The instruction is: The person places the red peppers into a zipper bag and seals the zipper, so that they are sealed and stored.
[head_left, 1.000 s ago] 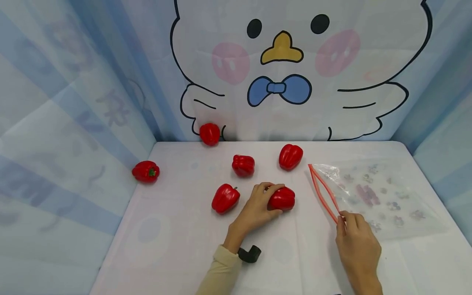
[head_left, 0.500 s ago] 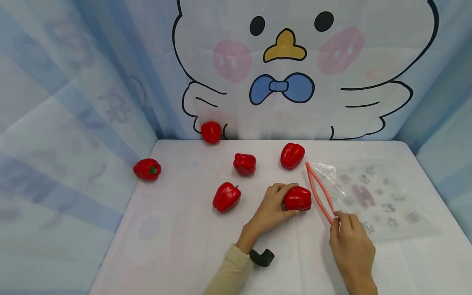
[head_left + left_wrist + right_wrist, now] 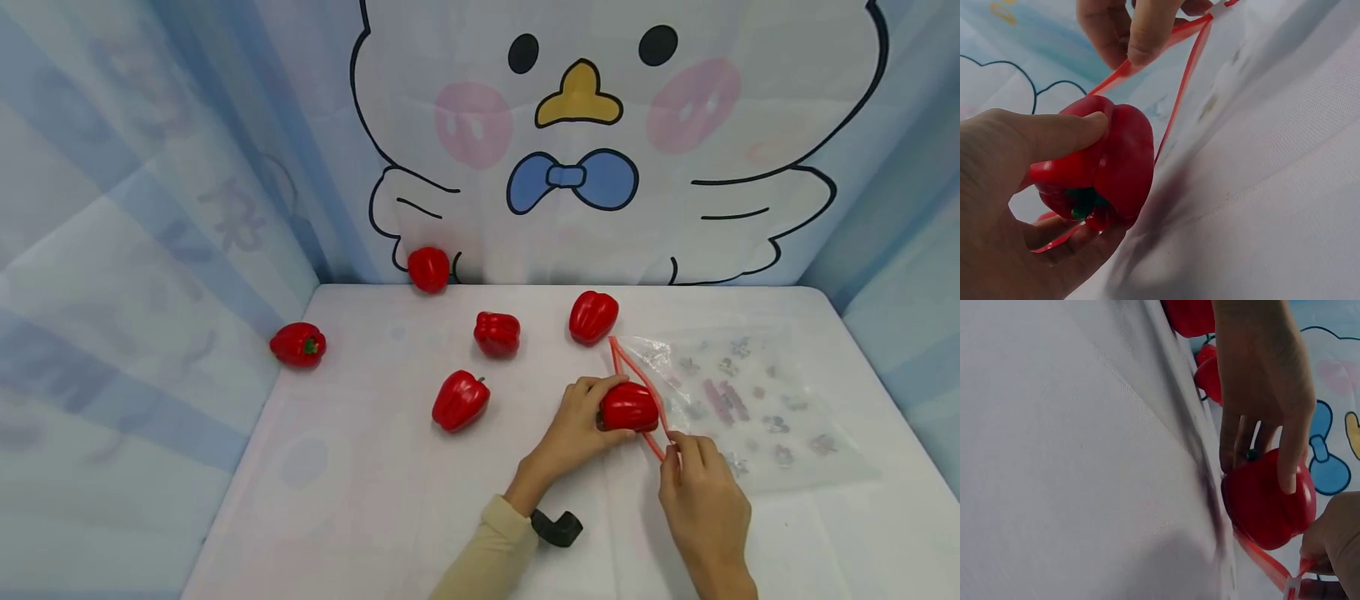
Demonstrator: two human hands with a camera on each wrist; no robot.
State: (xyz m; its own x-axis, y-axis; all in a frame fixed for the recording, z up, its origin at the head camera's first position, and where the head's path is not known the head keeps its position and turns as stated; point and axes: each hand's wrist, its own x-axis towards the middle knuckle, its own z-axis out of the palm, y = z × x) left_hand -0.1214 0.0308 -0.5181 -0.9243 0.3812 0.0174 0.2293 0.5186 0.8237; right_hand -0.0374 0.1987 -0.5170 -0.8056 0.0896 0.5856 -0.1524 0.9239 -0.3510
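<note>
Red pepper (image 3: 630, 407) is held in the curled fingers of the left hand (image 3: 573, 429), with the thumb laid along one side and the other fingers wrapped round the opposite side. Its green stem (image 3: 1085, 203) is turned back toward the palm, and its far end, just beyond the fingertips, is set at the mouth of the clear plastic bag (image 3: 810, 454), between the two orange-red edge strips (image 3: 633, 363). One strip is pinched between the thumb and fingers of the right hand (image 3: 707, 508), by which the mouth is kept parted. Beside those pinching fingers a white slider (image 3: 1217, 8) is seen on the strips; the printed body of the bag is spread flat beyond them and to their right.

Straight beyond the left fingers, near the bag's far corner, another pepper (image 3: 594, 317) is seen. To their left, a stemmed pepper (image 3: 461, 402) is placed, with a squat pepper (image 3: 497, 334) farther beyond it. Well apart from the fingers, a back pepper (image 3: 429, 269) and a side pepper (image 3: 298, 345) are seen at the back and left edges of the white desk (image 3: 360, 517).
</note>
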